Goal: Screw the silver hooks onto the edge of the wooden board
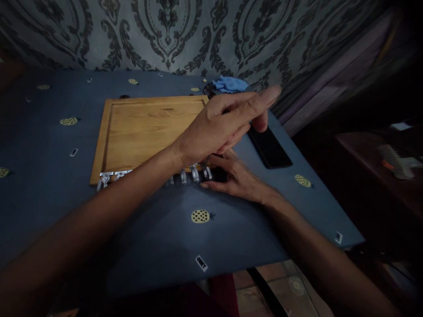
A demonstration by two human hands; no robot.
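A light wooden board [148,127] with a raised rim lies on the table. Along its front edge sits a row of small silver metal clips [195,174], partly hidden by my left forearm. My left hand [228,119] is raised above the board's right side, fingers stretched out to the right, with nothing visible in it. Below it, my right hand [239,176] is at the board's front right corner. Its thumb and fingers close around the end of a dark strip [218,175] beside the clips; what this strip is I cannot make out.
A black phone [271,147] lies right of the board. Behind my left hand is a crumpled blue cloth [231,83]. The blue tablecloth [158,237] has pineapple prints. Patterned fabric [168,35] hangs at the back, and a dark reddish surface [366,154] stands to the right.
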